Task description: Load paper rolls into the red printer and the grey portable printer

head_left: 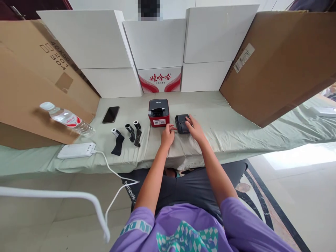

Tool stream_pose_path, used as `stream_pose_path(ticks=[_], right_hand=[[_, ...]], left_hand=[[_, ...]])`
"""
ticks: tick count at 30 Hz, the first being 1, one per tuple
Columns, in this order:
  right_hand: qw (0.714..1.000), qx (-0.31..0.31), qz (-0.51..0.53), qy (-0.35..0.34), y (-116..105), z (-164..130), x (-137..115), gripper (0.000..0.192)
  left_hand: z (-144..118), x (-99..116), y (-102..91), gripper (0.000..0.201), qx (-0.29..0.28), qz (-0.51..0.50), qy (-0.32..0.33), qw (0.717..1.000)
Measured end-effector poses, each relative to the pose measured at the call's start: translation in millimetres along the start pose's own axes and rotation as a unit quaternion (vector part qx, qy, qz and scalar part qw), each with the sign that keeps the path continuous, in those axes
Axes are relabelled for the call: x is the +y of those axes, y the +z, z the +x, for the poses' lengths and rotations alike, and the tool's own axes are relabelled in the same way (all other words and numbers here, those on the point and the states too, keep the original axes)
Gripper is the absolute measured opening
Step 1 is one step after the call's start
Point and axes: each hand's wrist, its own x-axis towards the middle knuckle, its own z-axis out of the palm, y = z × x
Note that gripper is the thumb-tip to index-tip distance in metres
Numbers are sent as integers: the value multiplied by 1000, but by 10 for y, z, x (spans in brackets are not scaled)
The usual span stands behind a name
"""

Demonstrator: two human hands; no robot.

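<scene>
A compact black portable printer (182, 124) lies on the cloth-covered table in front of me. My right hand (194, 128) grips its right side, fingers at the edge and thumb on top. To the left of it, my left hand (168, 135) rests on the cloth with fingers apart, their tips close to the printer's left edge. Just behind that hand stands a red and black boxy printer (159, 112) with a white label on its front. Further left are several small rolls (128, 126) with black strips trailing from them.
A black phone (111, 114), a water bottle (68, 119) and a white power strip (76, 150) with a cable occupy the left side. White boxes (154, 42) line the back. Large cardboard pieces (280, 63) stand at both sides. The table's front edge runs before my lap.
</scene>
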Motion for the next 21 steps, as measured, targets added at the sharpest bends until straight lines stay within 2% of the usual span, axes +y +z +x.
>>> stream_pose_path(ticks=[3, 5, 7, 9, 11, 14, 16, 18, 21], right_hand=[[995, 36, 89, -22, 129, -129, 159, 93], [992, 45, 119, -1, 171, -168, 210, 103], [988, 48, 146, 26, 172, -170, 230, 106], [984, 49, 167, 36, 149, -157, 238, 103], [981, 59, 182, 38, 125, -143, 247, 97], [973, 79, 212, 48, 117, -129, 282, 91], [967, 92, 233, 50, 130, -119, 318, 89], [962, 104, 248, 49, 148, -107, 355, 85], [957, 117, 261, 53, 166, -89, 398, 77]], left_hand=[[-32, -4, -2, 33, 5, -22, 6, 1000], [-91, 16, -11, 32, 19, -43, 16, 999], [-166, 70, -40, 29, 54, -63, 38, 996], [-215, 160, -115, 24, 112, -75, 68, 988], [-183, 279, -266, 20, 190, -75, 94, 974], [76, 467, -648, 17, 300, -57, 95, 948], [356, 564, -963, 16, 324, -41, 72, 942], [649, 625, -1257, 24, 280, -16, 28, 959], [982, 668, -1545, 31, 151, 89, -100, 980]])
